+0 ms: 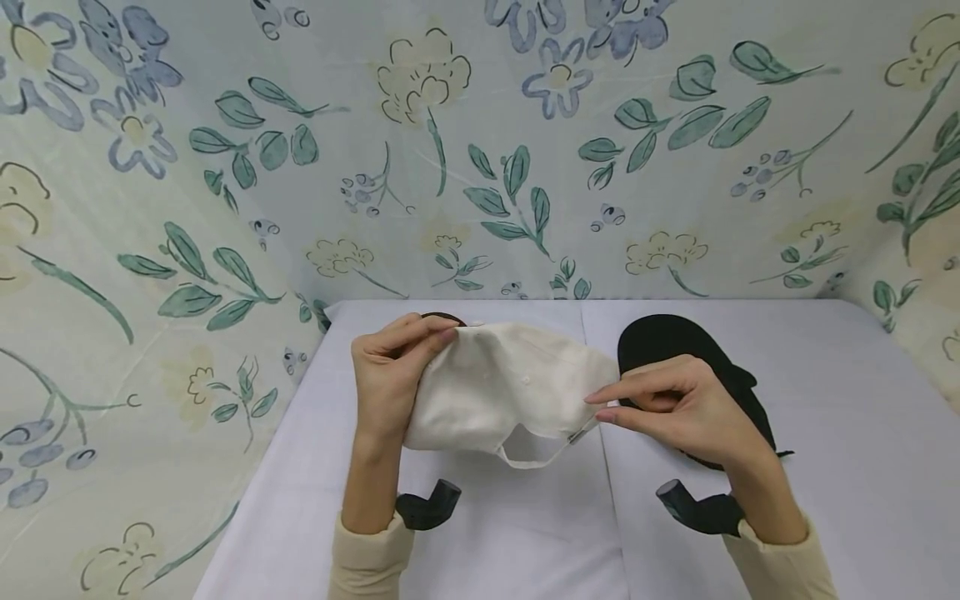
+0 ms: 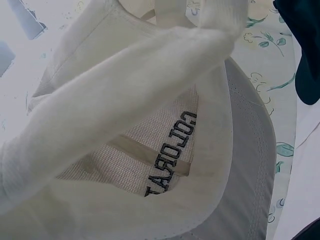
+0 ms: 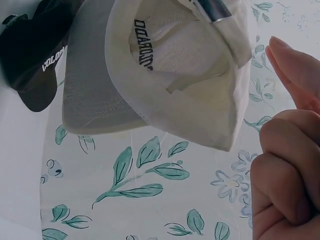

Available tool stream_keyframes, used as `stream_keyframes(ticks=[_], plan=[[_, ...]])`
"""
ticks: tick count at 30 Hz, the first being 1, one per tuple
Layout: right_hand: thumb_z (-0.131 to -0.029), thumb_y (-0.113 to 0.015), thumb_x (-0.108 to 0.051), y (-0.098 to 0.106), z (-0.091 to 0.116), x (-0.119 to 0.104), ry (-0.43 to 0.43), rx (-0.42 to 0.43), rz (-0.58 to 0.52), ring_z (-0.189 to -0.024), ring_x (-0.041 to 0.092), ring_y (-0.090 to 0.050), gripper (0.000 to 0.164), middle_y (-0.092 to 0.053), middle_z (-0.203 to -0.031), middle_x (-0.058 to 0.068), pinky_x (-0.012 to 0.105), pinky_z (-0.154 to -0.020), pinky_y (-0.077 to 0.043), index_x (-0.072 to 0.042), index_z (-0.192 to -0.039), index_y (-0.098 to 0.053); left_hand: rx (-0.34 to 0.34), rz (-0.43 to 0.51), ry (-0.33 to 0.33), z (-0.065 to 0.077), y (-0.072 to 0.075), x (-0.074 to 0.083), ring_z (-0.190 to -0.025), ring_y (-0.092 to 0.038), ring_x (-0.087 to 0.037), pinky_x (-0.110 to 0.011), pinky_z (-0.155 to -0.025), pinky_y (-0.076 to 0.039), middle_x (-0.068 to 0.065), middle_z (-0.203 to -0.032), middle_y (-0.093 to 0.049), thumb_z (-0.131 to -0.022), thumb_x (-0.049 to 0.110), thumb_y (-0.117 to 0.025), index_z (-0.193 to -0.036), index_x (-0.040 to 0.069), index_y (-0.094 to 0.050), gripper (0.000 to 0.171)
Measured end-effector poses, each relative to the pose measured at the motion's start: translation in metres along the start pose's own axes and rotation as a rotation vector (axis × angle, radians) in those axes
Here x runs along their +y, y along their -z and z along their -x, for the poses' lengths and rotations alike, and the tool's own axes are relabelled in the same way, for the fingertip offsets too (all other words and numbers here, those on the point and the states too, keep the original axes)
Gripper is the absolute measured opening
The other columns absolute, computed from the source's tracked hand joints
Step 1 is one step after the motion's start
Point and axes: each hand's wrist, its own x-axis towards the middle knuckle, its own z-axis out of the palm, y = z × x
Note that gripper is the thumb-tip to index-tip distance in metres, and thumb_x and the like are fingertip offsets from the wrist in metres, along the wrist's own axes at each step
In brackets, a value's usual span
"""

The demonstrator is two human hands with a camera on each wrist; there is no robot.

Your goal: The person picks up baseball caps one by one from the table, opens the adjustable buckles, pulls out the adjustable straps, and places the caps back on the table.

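A white baseball cap (image 1: pixel 517 379) hangs above the table, its back strap and metal buckle (image 1: pixel 577 435) at the lower edge. My left hand (image 1: pixel 390 367) pinches it at the upper left between thumb and fingers. My right hand (image 1: pixel 678 404) is by its right edge, thumb and index extended, other fingers curled. In the right wrist view, a small gap separates the right fingertips (image 3: pixel 280 45) from the cap (image 3: pixel 185 115). In the left wrist view, the cap's inside (image 2: pixel 135 160) shows reversed dark lettering and a grey brim (image 2: pixel 250 170); the left hand is out of frame there.
A black cap (image 1: pixel 663 333) with white lettering lies on the white-covered table (image 1: pixel 525 533), partly behind my right hand. A dark brown curved edge (image 1: pixel 447 317) peeks out behind the left fingers. Floral cloth (image 1: pixel 480 150) stands behind the table.
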Motion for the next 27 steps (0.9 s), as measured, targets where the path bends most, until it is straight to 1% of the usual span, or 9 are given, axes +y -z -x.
stream_keyframes(ticks=[5, 9, 13, 16, 21, 24, 27], plan=[[-0.067, -0.080, 0.027, 0.0045, 0.0008, 0.0048, 0.001, -0.019, -0.011, -0.053, 0.006, -0.019, 0.044, -0.021, -0.056, -0.004, 0.017, -0.046, -0.021, 0.000, -0.102, -0.080, 0.006, 0.001, -0.015, -0.0014, 0.0002, 0.0016, -0.072, -0.064, -0.013, -0.019, -0.065, -0.050, 0.001, -0.081, -0.077, -0.084, -0.001, -0.083, -0.090, -0.017, -0.075, 0.018], [-0.067, -0.082, 0.024, 0.0067, 0.0017, 0.0056, -0.023, -0.018, 0.009, -0.052, 0.007, -0.019, 0.042, -0.022, -0.056, -0.004, 0.017, -0.046, -0.019, -0.001, -0.101, -0.081, 0.013, 0.005, -0.020, -0.0020, 0.0002, 0.0018, -0.069, -0.062, -0.012, -0.019, -0.062, -0.048, 0.001, -0.080, -0.076, -0.084, -0.001, -0.083, -0.089, -0.017, -0.075, 0.019], [-0.066, -0.082, 0.025, 0.0076, 0.0035, 0.0063, -0.044, -0.013, 0.006, -0.052, 0.008, -0.018, 0.043, -0.021, -0.056, -0.003, 0.018, -0.045, -0.018, -0.002, -0.100, -0.081, 0.020, 0.013, -0.017, -0.0018, 0.0010, 0.0015, -0.065, -0.058, -0.010, -0.018, -0.060, -0.045, 0.001, -0.078, -0.076, -0.084, -0.001, -0.083, -0.089, -0.017, -0.075, 0.019], [-0.067, -0.082, 0.024, 0.0073, 0.0056, 0.0068, -0.067, -0.012, 0.003, -0.052, 0.008, -0.018, 0.043, -0.020, -0.057, -0.003, 0.019, -0.045, -0.018, -0.002, -0.100, -0.081, 0.020, 0.020, -0.009, -0.0008, 0.0017, 0.0013, -0.065, -0.057, -0.009, -0.018, -0.060, -0.045, 0.001, -0.078, -0.076, -0.084, 0.000, -0.083, -0.089, -0.018, -0.074, 0.020], [-0.070, -0.083, 0.020, 0.0056, 0.0072, 0.0062, -0.105, -0.030, 0.008, -0.051, 0.008, -0.021, 0.040, -0.026, -0.056, -0.003, 0.019, -0.045, -0.020, -0.005, -0.100, -0.082, 0.021, 0.019, 0.003, 0.0009, 0.0019, 0.0014, -0.066, -0.057, -0.009, -0.018, -0.060, -0.044, 0.001, -0.079, -0.076, -0.084, -0.001, -0.083, -0.090, -0.017, -0.075, 0.019], [-0.071, -0.083, 0.019, 0.0048, 0.0067, 0.0058, -0.115, -0.040, 0.006, -0.050, 0.007, -0.021, 0.038, -0.028, -0.056, -0.002, 0.019, -0.044, -0.020, -0.007, -0.099, -0.082, 0.023, 0.020, 0.004, 0.0008, 0.0011, 0.0018, -0.066, -0.058, -0.009, -0.018, -0.060, -0.043, 0.001, -0.078, -0.076, -0.084, -0.002, -0.082, -0.090, -0.017, -0.075, 0.017], [-0.071, -0.084, 0.018, 0.0043, 0.0053, 0.0058, -0.108, -0.047, 0.001, -0.050, 0.008, -0.021, 0.037, -0.027, -0.057, -0.002, 0.019, -0.045, -0.020, -0.008, -0.097, -0.082, 0.022, 0.025, 0.001, 0.0000, 0.0002, 0.0020, -0.068, -0.060, -0.010, -0.018, -0.061, -0.045, 0.000, -0.079, -0.076, -0.084, -0.002, -0.082, -0.090, -0.016, -0.075, 0.017]])
